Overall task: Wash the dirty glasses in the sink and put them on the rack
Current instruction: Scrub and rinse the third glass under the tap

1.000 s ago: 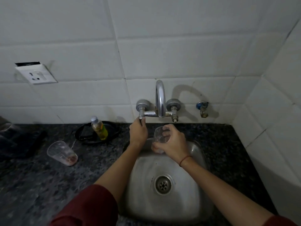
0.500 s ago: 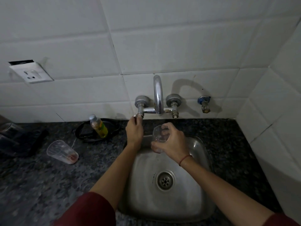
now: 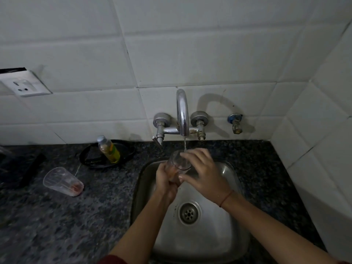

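A clear glass is held upright over the steel sink, right under the tap spout. A thin stream of water runs from the spout into it. My left hand wraps around the glass's lower part. My right hand lies over the rim and right side, fingers spread across the opening. A second clear glass, with reddish residue at its bottom, lies on its side on the dark counter to the left.
A small bottle of yellow liquid lies on a black tray behind the sink's left corner. A dark object sits at the far left. A wall socket is upper left; white tiled walls close in behind and right.
My left hand left the tap's left handle and came down onto the glass. Water now runs from the spout. The glass has moved under the stream.
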